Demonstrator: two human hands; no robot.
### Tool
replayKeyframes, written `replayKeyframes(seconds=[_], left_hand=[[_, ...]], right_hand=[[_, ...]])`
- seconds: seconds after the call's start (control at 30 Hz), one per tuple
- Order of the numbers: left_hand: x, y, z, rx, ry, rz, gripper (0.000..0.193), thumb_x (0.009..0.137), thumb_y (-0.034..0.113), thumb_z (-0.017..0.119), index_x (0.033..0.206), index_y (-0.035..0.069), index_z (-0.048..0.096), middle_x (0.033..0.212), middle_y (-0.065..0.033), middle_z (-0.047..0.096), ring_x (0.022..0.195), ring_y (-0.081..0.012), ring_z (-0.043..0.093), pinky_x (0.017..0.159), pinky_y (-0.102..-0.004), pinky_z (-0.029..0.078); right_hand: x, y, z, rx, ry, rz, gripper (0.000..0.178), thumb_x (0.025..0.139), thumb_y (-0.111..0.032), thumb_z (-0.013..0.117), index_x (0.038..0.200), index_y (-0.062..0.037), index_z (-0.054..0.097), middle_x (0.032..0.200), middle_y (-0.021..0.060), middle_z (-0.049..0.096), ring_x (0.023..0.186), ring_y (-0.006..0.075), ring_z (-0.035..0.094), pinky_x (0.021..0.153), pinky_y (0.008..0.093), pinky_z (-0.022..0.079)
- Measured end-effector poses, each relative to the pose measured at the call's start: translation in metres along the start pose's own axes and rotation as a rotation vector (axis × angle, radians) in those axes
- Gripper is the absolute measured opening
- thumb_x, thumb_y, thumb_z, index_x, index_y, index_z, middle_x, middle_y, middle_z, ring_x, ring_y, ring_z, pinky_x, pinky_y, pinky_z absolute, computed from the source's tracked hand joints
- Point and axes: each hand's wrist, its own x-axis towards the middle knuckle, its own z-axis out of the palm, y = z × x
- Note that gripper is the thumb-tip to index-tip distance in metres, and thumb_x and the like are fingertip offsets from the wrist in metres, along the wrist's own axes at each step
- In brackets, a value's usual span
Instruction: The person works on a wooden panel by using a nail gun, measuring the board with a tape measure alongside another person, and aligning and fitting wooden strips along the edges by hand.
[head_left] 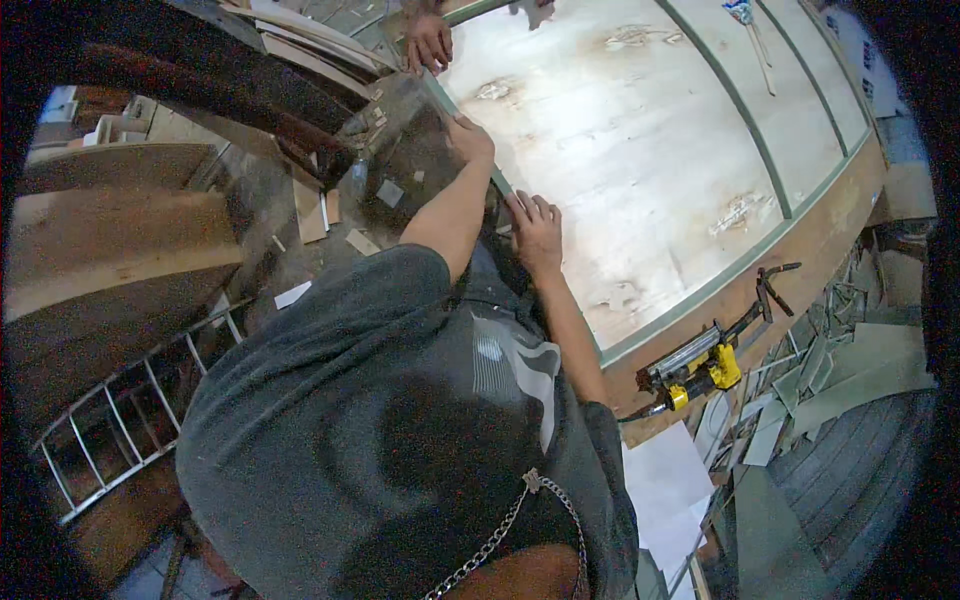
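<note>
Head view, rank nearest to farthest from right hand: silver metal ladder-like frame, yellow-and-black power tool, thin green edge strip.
1. Thin green edge strip, right at the right hand.
2. Yellow-and-black power tool, to its lower right.
3. Silver metal ladder-like frame, far lower left.

We count one broad whitish wooden panel (620, 130), two green strips (742, 108) crossing it, one yellow-and-black nail gun (722, 368), one silver metal ladder (120, 484), one silver link chain (495, 540).
</note>
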Motion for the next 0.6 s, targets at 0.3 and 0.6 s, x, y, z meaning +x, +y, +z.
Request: replayKeyframes(seconds=[0.3, 0.6], left_hand=[[-0.016, 0.011, -0.016, -0.076, -0.16, -0.013, 0.06, 0.087, 0.046, 0.04, 0.136, 0.018, 0.021, 0.124, -0.0234, 0.04, 0.108, -0.0413, 0.042, 0.089, -0.0458, 0.035], [-0.002, -0.008, 0.0, -0.092, -0.07, 0.037, 0.057, 0.088, 0.039, 0.041, 0.137, 0.022, 0.017, 0.123, -0.0245, 0.041, 0.108, -0.0431, 0.04, 0.09, -0.0469, 0.032]], right_hand=[[-0.002, 0.005, 0.01, -0.192, -0.276, -0.125, 0.058, 0.08, -0.01, 0.04, 0.134, -0.0025, 0.021, 0.14, 0.0125, 0.021, 0.13, 0.0262, 0.019, 0.103, 0.0426, 0.022], [-0.003, 0.001, 0.011, -0.21, -0.255, -0.212, 0.058, 0.08, -0.011, 0.04, 0.134, -0.0027, 0.022, 0.141, 0.0102, 0.02, 0.13, 0.0268, 0.02, 0.101, 0.0401, 0.027]])
